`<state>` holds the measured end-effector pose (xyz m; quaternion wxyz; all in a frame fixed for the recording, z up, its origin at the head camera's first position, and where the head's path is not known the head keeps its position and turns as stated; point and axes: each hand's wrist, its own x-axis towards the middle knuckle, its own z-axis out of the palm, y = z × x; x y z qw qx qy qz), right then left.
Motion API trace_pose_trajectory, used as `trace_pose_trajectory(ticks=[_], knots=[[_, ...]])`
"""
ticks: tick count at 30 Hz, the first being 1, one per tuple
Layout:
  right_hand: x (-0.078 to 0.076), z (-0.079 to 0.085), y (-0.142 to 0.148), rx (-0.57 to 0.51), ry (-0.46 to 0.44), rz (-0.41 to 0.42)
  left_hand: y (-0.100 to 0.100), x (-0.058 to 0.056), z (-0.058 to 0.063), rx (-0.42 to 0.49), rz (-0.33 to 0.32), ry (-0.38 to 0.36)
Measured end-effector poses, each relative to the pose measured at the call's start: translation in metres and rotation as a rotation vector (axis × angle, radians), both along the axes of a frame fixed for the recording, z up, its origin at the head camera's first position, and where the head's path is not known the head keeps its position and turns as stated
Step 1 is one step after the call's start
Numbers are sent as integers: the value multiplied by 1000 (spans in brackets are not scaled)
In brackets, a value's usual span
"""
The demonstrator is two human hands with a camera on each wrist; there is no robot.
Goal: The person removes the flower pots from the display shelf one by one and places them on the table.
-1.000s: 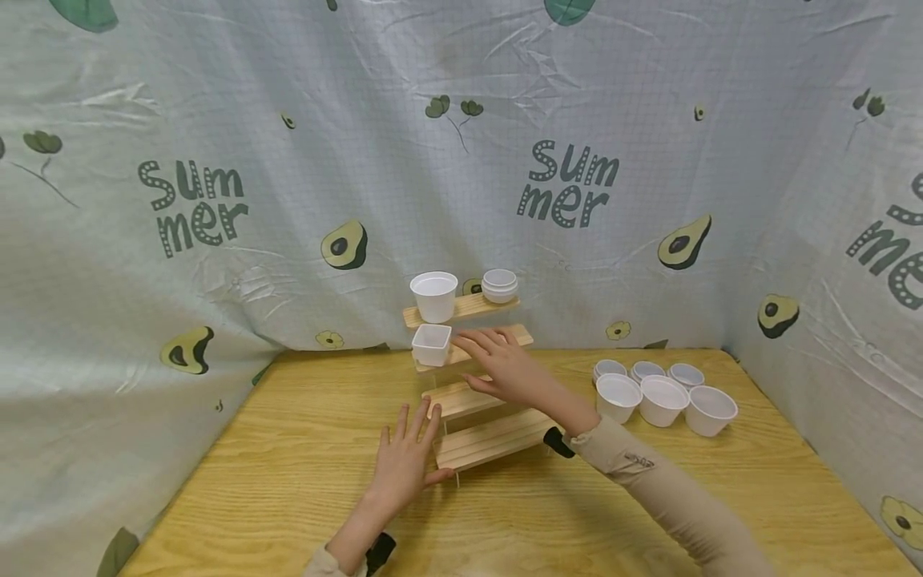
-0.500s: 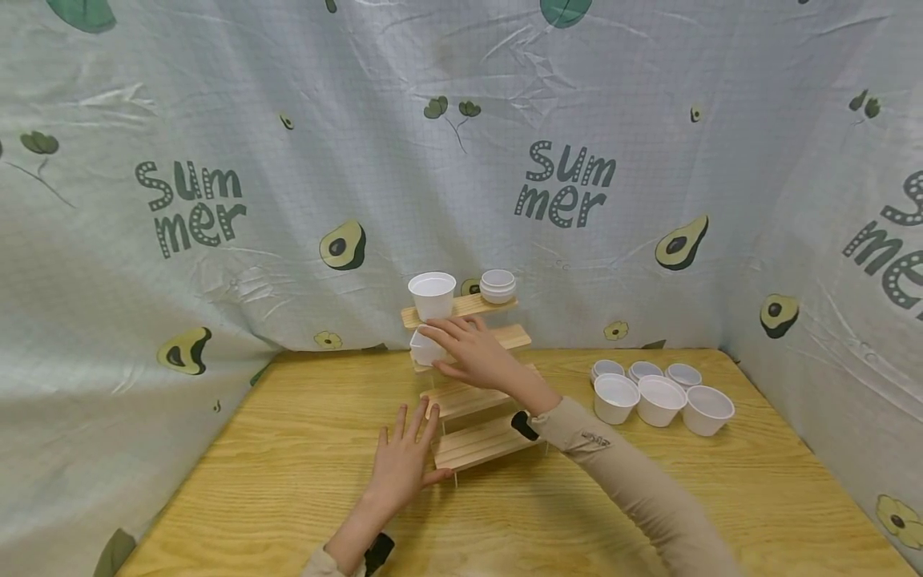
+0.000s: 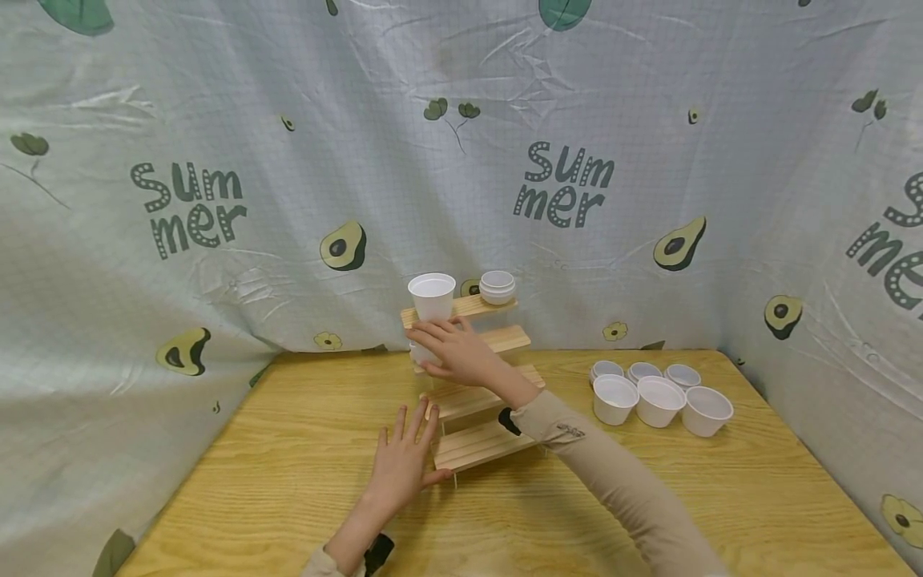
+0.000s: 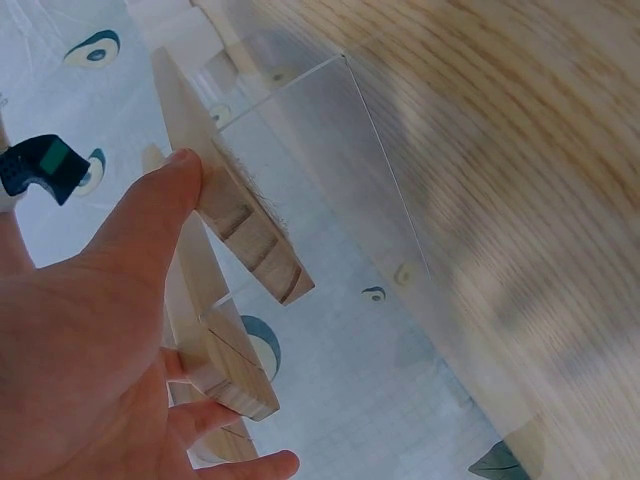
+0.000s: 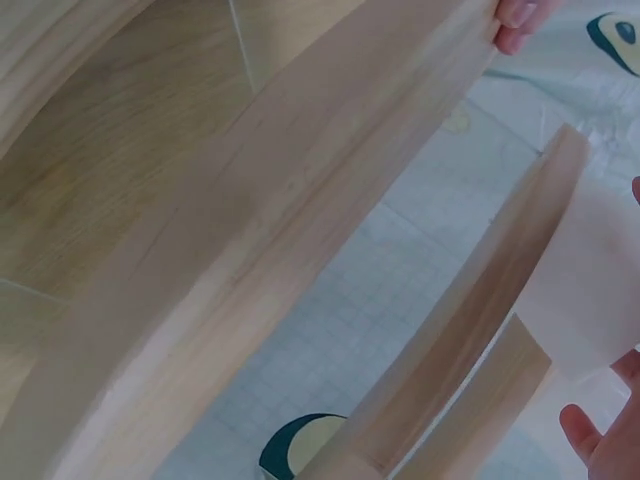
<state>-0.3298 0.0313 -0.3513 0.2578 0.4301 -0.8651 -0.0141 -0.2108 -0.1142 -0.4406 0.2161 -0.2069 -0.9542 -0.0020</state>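
A tiered wooden rack [image 3: 481, 445] with clear side panels stands at the middle of the table. My left hand [image 3: 401, 465] rests spread along its left end, thumb on the lowest shelf in the left wrist view and fingers by the shelf above. Over the second shelf from the top, my right hand [image 3: 461, 353] holds a small square white cup [image 5: 590, 280] at the shelf's left end. The fingers cover most of this cup in the head view. A tapered round white cup [image 3: 433, 298] and a low ridged white cup [image 3: 497, 288] sit on the top shelf.
Right of the rack stand several white round cups: tapered ones [image 3: 660, 403] in front, lower ones [image 3: 644, 371] behind. A printed curtain [image 3: 288, 184] hangs behind the wooden table [image 3: 303, 433] and at both sides.
My right hand has moved left along the second shelf, from beside the square cup to over it, now covering most of it. The left hand has stayed on the rack's left end.
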Motion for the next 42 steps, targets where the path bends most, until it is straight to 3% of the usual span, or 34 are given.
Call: trace_pose_trajectory(ticks=[13, 26, 42], knots=[[1, -2, -3, -6, -16, 2, 0, -1, 0, 5, 4, -12], [3, -5, 2, -80, 54, 57, 0, 0, -1, -2, 1, 15], [4, -6, 17, -89, 127, 69, 0, 1, 1, 9, -5, 28]])
